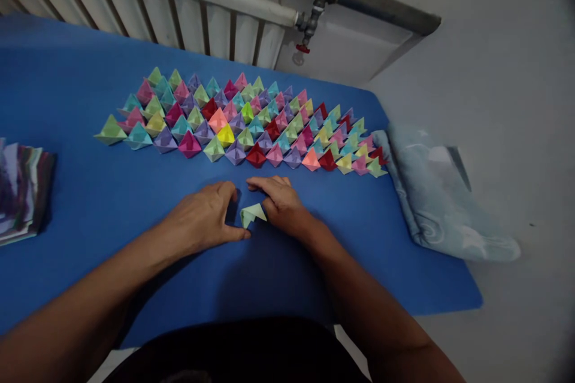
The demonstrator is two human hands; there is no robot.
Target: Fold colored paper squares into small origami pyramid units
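A small pale green folded paper piece [253,214] sits between my two hands, over the blue table. My left hand [204,215] is to its left, thumb and fingers parted in a curve, the thumb tip just below the paper's lower left corner. From the right, my right hand [287,206] comes close, its index finger stretched out above the paper and its thumb by the paper's right tip. Whether that thumb touches the paper, I cannot tell. Beyond my hands stand several rows of folded paper boats [236,152] in many colours.
The blue table [179,287] spreads beneath everything. A stack of coloured paper [27,191] is at the left edge. A folded grey-blue blanket [431,191] lies at the right end. Behind the table are a white radiator [215,27] and a pipe with a red-handled valve [302,48].
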